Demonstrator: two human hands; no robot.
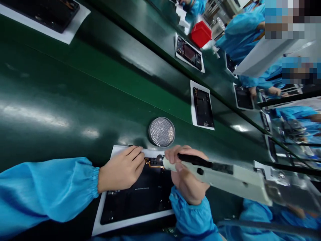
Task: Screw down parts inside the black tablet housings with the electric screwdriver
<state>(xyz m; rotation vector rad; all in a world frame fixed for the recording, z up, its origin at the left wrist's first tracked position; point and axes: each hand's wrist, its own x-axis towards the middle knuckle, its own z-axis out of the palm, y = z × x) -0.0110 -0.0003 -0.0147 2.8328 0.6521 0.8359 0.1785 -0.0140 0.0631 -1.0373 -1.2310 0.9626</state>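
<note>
A black device panel (140, 197) lies on a white sheet (117, 227) on the green conveyor belt, close in front of me. My left hand (121, 169) rests flat on the panel's upper edge, fingers together and stretched toward an orange flex strip (151, 163). My right hand (187, 175) is wrapped round a white electric screwdriver (225, 175), whose metal tip (159, 159) touches the panel beside the strip. Both arms wear blue sleeves.
A round metal dish of small screws (162, 132) stands just beyond the panel. More black panels on white sheets (202, 106) (189, 53) lie along the green belt (75, 100). A red box (200, 33) and other people in blue coats (240, 33) are farther off.
</note>
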